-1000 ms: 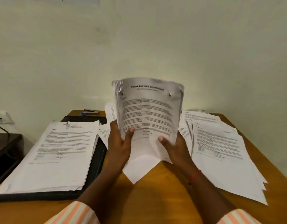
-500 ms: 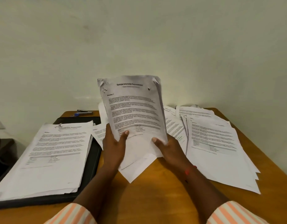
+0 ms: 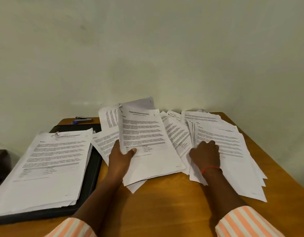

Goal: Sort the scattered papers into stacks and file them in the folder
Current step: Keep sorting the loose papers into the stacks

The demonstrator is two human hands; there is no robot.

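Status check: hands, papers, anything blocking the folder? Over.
Left hand grips a paper set by its edge. Right hand on the loose pile, grip unclear. Stack sits on the folder; nothing seen in the way.

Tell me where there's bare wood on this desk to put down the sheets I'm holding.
Best patch: the front-centre wood, bordered by the black folder on the left and the loose paper spread on the right. A narrower bare strip runs along the desk's right edge. Crowded: the middle and back, covered in overlapping sheets; the folder carries a stack.
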